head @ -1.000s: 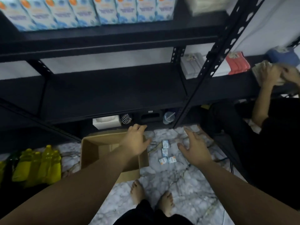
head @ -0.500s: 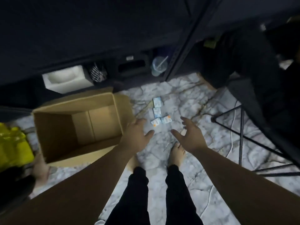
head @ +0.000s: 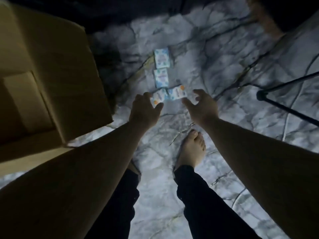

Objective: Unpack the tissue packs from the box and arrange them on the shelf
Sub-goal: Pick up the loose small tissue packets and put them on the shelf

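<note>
Several small blue-and-white tissue packs lie on the marble floor: one far pack (head: 162,57), one below it (head: 161,78), and two side by side nearest me (head: 177,93). My left hand (head: 145,109) hovers just left of the near pair, fingers spread and loosely curved, holding nothing. My right hand (head: 202,106) hovers just right of the same pair, fingers curved and apart, also holding nothing. The cardboard box (head: 69,80) stands open at the left; its inside looks bare where I can see it. The shelf is out of frame.
My bare right foot (head: 191,149) and dark trouser legs stand on the marble floor (head: 241,66) below the hands. Thin black stand legs (head: 283,94) cross the floor at the right. A dark shadowed area runs along the top edge.
The view has tilted down and closer to the floor; the shelf has left the frame. Both hands have reached down to either side of the near pair of tissue packs.
</note>
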Available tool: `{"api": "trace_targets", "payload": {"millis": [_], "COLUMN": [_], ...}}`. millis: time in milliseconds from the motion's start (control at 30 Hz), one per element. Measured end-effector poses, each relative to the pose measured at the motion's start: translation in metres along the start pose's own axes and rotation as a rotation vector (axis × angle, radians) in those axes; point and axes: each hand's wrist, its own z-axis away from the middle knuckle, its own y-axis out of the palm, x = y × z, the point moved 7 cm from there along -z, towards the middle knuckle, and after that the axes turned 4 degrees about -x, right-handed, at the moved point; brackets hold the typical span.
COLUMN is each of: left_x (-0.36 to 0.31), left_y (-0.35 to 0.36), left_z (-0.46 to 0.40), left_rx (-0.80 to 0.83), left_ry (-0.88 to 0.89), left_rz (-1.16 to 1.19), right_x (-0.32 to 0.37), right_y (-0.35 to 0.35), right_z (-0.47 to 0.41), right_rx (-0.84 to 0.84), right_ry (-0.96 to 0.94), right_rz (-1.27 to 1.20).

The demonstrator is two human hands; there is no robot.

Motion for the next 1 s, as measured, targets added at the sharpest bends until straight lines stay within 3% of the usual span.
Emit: {"api": "trace_targets", "payload": {"millis": [267, 533, 667, 1000], "left_x": [0.022, 0.017, 0.002, -0.075], "left_y": [0.062, 0.046, 0.007, -0.175], "left_z": [-0.058, -0.059, -0.016, 0.161], "left_rx": [-0.050, -0.076, -0.082, -0.062], "left_ry": [-0.128, -0.158, -0.149, -0.057], "left_rz": [0.030, 0.102, 0.187, 0.361], "right_x": [-0.021, -0.007, 0.023, 0.107], "right_y": [0.063, 0.066, 0.029, -0.146], "right_z": [-0.073, -0.072, -0.030, 0.151], "right_rx": [-0.036, -0.051, -0.030, -0.046], "right_ry": [0.027, 0.122, 0.037, -0.039], "right_rz": [-0.017, 0.021, 0.070, -0.193]}}
